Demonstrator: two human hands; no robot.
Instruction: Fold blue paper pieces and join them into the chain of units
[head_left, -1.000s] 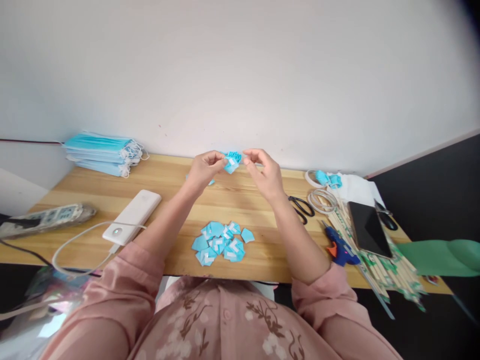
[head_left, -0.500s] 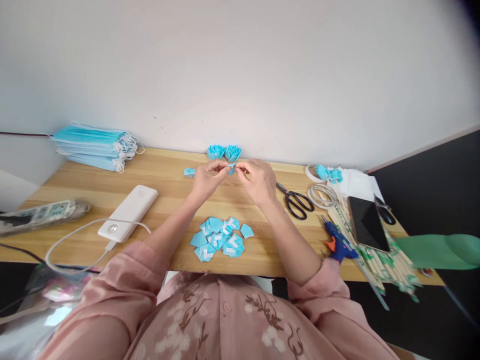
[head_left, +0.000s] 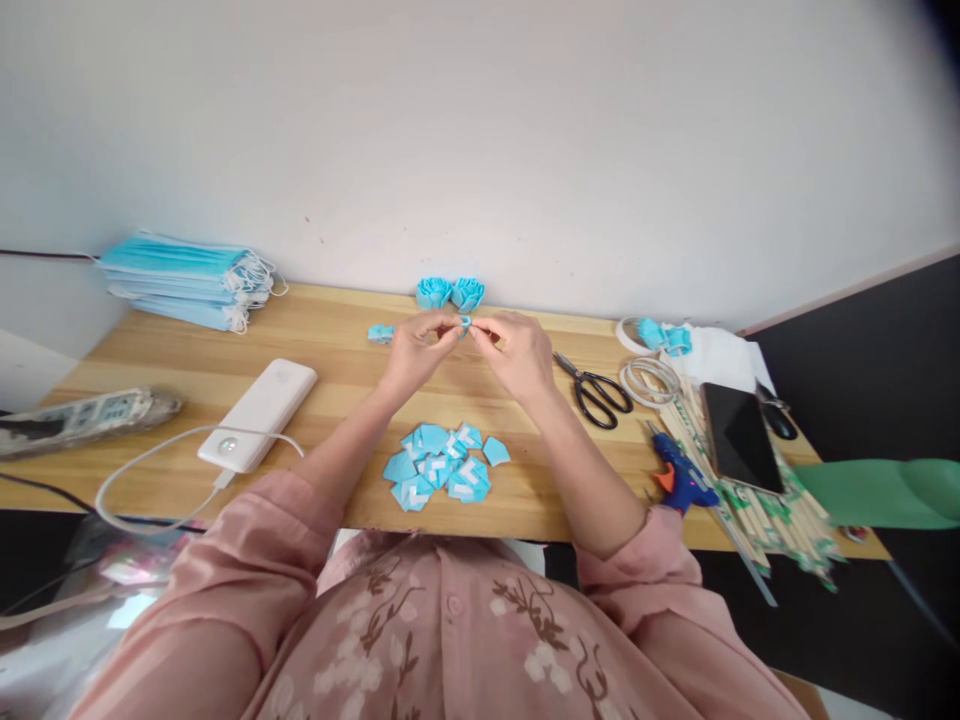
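Between my fingertips is a small blue piece (head_left: 465, 324), pinched from both sides above the table. My left hand (head_left: 421, 347) is closed on its left side, and my right hand (head_left: 516, 352) is closed on its right. Just behind them stand two blue rosettes, a left one (head_left: 433, 292) and a right one (head_left: 469, 293). A small folded blue strip (head_left: 381, 333) lies left of my left hand. Nearer my body is a pile of blue cut pieces (head_left: 435, 468) with white strips on several of them; a single blue piece (head_left: 496, 451) lies at its right.
Black-handled scissors (head_left: 596, 392), tape rolls (head_left: 649, 382), a blue glue gun (head_left: 681, 478), a phone (head_left: 742, 437) and wooden sticks (head_left: 776, 520) are on the right. A mask stack (head_left: 184, 280), power bank (head_left: 257, 415) and power strip (head_left: 90, 420) are on the left.
The view has tilted slightly, so the table appears a little higher. The small blue piece between my fingertips now looks curved, and both hands remain pinched on it.
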